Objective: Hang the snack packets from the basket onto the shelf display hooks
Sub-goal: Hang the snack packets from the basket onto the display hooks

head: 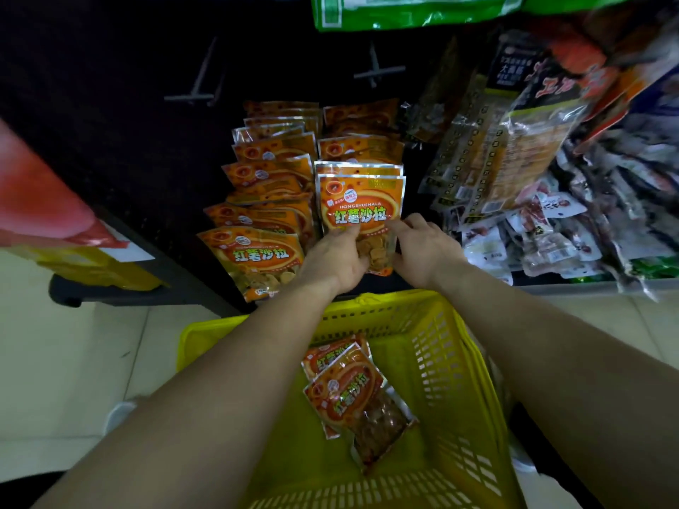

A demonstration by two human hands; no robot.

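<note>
An orange snack packet [362, 207] stands upright at the front of the right-hand hanging row, and both hands grip its lower part. My left hand [332, 257] holds the bottom left corner; my right hand [422, 247] pinches the right edge. A second row of the same orange packets [257, 251] hangs just to the left. Below my arms sits the yellow basket [455, 361], with two or three orange packets [352, 394] lying in its bottom. Two bare grey hooks [200, 86] [376, 69] stick out of the dark back panel above the rows.
Green bags [404, 11] hang at the top. Clear and dark packets of other snacks [514, 159] crowd the right side, with a heap of small white packs [551, 233] on the low shelf. A red and yellow display [47, 214] stands at left. Pale floor tiles surround the basket.
</note>
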